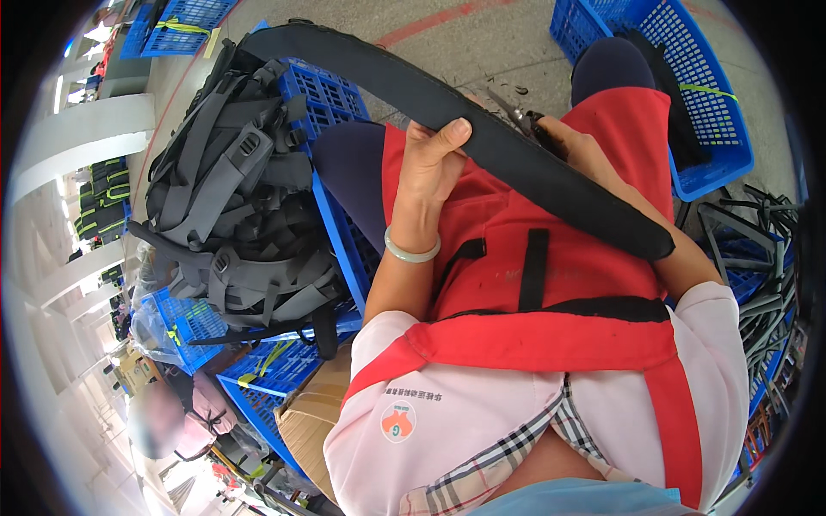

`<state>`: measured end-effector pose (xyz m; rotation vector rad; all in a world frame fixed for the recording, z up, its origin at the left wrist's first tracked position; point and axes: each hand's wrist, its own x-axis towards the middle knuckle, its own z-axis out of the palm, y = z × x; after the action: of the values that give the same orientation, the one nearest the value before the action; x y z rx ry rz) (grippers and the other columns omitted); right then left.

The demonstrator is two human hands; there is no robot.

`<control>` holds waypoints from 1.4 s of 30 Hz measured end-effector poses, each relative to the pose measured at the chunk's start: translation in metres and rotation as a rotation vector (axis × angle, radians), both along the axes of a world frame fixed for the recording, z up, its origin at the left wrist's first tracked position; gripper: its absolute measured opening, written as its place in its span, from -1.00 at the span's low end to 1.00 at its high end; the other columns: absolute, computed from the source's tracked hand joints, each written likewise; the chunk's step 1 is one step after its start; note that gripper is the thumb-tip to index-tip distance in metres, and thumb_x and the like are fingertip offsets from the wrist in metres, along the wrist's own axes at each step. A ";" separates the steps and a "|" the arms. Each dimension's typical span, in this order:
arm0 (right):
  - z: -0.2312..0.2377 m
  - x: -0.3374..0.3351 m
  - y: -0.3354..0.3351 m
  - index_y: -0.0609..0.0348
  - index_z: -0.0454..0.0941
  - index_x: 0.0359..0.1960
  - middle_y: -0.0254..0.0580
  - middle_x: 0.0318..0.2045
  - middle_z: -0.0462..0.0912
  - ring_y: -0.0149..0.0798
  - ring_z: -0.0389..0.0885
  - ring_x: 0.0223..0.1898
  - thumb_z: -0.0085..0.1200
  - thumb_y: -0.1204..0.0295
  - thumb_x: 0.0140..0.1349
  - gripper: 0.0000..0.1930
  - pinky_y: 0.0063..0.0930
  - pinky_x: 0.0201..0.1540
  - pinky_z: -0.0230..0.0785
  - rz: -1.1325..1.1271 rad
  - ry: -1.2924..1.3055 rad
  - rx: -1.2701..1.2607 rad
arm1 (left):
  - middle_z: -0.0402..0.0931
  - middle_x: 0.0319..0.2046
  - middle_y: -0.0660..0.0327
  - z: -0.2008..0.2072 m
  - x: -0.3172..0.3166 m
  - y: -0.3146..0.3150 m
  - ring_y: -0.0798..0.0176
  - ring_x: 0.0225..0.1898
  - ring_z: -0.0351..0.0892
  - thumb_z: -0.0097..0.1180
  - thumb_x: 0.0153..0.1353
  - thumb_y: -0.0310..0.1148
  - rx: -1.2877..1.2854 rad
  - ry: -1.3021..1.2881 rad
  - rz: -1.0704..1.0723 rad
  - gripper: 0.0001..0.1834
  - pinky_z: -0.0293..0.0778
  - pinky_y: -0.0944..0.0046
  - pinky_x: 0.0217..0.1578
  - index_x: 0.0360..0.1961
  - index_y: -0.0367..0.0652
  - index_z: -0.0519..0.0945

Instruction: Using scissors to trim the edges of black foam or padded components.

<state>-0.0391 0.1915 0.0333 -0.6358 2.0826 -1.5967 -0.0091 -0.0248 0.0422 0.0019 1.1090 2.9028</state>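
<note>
Where the red apron (490, 288) covers the lap, one padded band (508, 153): long, dark, slanting above it, the far end beyond the apron's left side, the rounded near end over the right forearm. 
Left hand (434, 163), one: clamped on the band over the apron's left part, thumb on the upper face. 
Right hand (589, 159), one: over the apron's right part, closed round metal snips (519, 115), blades by the band's far edge; contact with it cannot be told. 
Handling, as judged: edge work with the snips; best done with the band drawn taut, blades laid flat along the seam, small bites, points turned from the left thumb, padding uncut. 
Surroundings: left of the apron, a heap of grey buckled straps (249, 198) upon blue crates (344, 232); right of it, a blue basket (731, 146) with dark pieces, and grey strips (753, 258).
</note>
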 end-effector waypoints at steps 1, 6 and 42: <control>-0.004 -0.002 0.000 0.21 0.43 -0.12 -0.22 -0.49 0.48 -0.49 0.40 -0.39 0.22 0.34 0.16 -0.67 -0.53 -0.30 0.33 0.006 0.006 -0.002 | 0.60 -0.25 0.13 0.000 0.000 -0.003 0.21 -0.22 0.61 0.28 0.07 -0.55 -0.004 0.013 -0.017 -0.74 0.54 0.21 -0.16 -0.18 -0.25 0.57; 0.026 -0.016 0.032 0.20 0.42 -0.27 -0.43 -0.51 0.40 -0.60 0.36 -0.43 0.18 0.31 0.23 -0.75 -0.69 -0.40 0.21 -0.010 -0.376 -0.180 | 0.57 -0.24 0.18 -0.006 -0.005 0.000 0.25 -0.23 0.57 0.31 0.05 -0.48 -0.091 -0.077 0.046 -0.69 0.49 0.25 -0.14 -0.16 -0.25 0.55; -0.195 -0.170 0.255 0.16 0.52 -0.41 -0.35 -0.53 0.52 -0.49 0.44 -0.57 0.29 0.43 0.09 -0.83 -0.62 -0.56 0.29 -1.167 -0.445 -0.410 | 0.56 -0.31 0.32 -0.087 -0.059 0.059 0.50 -0.35 0.49 0.09 0.26 -0.47 -0.816 -0.282 -0.276 -0.76 0.41 0.49 -0.34 -0.06 -0.27 0.55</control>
<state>-0.2095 0.4470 -0.1619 0.9725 1.8072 -2.4515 -0.0684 0.0345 -0.0449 -0.2409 1.9310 1.9601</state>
